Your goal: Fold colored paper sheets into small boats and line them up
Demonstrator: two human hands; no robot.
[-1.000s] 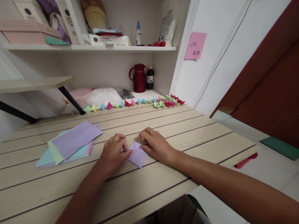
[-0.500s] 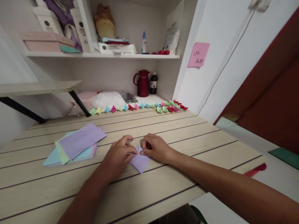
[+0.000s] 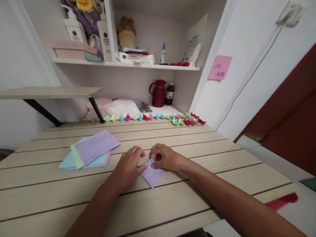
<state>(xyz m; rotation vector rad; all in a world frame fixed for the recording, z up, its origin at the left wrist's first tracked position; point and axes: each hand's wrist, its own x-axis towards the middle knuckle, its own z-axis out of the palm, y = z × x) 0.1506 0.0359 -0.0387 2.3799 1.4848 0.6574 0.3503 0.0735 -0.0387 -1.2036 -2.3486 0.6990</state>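
A folded purple paper [image 3: 153, 177] lies on the wood-plank table with one corner pointing toward me. My left hand [image 3: 129, 166] is on its left side, the thumb resting on the paper's edge and the other fingers raised apart from it. From the right, my right hand [image 3: 166, 158] pinches the paper's far part between thumb and curled fingers, which hide that portion. To the left lies a stack of coloured paper [image 3: 66, 163], a purple sheet [image 3: 98, 148] on top, with light green and blue beneath.
Small folded paper boats [image 3: 127, 117] line the table's far edge, clustering at the right. A small raised shelf [image 3: 49, 92] on black legs stands at left. Behind are a red jug [image 3: 158, 93], a dark bottle [image 3: 169, 93] and a white plastic bag [image 3: 123, 108]. Something red [image 3: 282, 201] lies by the right edge.
The view has shifted, so everything sits further right and slightly lower. My left index finger has lifted off the paper, while the thumb stays on it. The right hand keeps its pinch.
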